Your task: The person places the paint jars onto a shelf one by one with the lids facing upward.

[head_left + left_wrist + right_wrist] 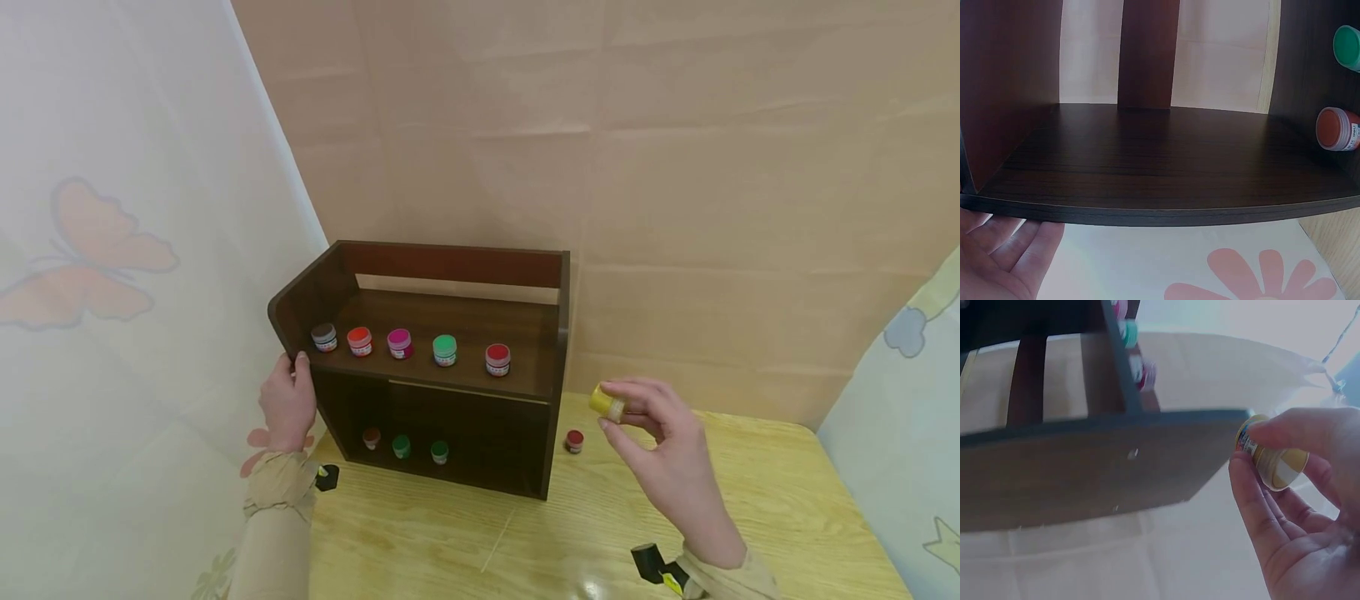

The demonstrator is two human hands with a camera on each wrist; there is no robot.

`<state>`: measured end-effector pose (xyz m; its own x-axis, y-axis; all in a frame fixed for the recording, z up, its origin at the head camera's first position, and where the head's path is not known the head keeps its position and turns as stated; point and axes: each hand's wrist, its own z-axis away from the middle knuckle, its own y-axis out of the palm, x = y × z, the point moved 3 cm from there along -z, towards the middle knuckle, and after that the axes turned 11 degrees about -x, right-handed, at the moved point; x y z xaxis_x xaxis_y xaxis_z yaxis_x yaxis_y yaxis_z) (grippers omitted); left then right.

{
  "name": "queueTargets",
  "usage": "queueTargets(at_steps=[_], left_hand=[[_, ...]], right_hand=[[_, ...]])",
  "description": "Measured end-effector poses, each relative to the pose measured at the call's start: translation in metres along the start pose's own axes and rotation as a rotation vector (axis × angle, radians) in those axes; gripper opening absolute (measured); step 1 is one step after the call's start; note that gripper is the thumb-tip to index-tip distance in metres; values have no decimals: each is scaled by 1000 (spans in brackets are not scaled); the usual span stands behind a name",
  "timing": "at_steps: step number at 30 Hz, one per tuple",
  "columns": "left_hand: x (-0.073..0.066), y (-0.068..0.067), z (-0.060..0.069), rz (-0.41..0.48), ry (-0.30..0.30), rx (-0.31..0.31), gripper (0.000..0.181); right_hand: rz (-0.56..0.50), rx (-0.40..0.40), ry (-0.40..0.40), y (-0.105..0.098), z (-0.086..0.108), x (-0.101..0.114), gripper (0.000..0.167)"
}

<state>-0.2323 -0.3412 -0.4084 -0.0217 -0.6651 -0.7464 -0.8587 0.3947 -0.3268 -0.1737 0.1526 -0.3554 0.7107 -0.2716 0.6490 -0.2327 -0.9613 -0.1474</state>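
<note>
My right hand [670, 450] pinches a small yellow paint jar [606, 403] between thumb and fingers, just right of a dark brown two-tier shelf [556, 400]. Seen from the right wrist, the yellow jar [1282, 464] is tilted, close to the shelf's side panel [1116, 469]. My left hand [288, 400] holds the shelf's left side panel at its front edge; from the left wrist, the fingers [1038, 250] lie along the panel's outer side. On the upper tier stand a brown jar [324, 337], an orange jar [360, 342], a magenta jar [400, 343], a light green jar [445, 350] and a red jar [497, 360].
A reddish-brown jar [371, 438] and two green jars, one at the middle [401, 447] and one further right [439, 452], stand on the lower tier. One dark red jar [574, 442] is on the wooden table [420, 533], right of the shelf. Brown paper hangs behind.
</note>
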Motion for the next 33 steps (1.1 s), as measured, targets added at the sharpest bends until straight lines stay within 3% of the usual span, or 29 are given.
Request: queueTargets(at_steps=[4, 11, 18, 26, 33], left_hand=[[-1, 0, 0, 3, 5, -4, 41], [1, 0, 0, -2, -3, -1, 42], [1, 0, -1, 1, 1, -1, 43], [1, 1, 0, 5, 3, -3, 42], [5, 2, -2, 5, 0, -2, 43]], right_hand=[[-37, 28, -28, 8, 0, 8, 56], [-90, 70, -8, 22, 0, 15, 62], [-140, 95, -39, 37, 3, 17, 53], [-37, 132, -115, 59, 15, 17, 50], [-98, 204, -128, 75, 24, 18, 48]])
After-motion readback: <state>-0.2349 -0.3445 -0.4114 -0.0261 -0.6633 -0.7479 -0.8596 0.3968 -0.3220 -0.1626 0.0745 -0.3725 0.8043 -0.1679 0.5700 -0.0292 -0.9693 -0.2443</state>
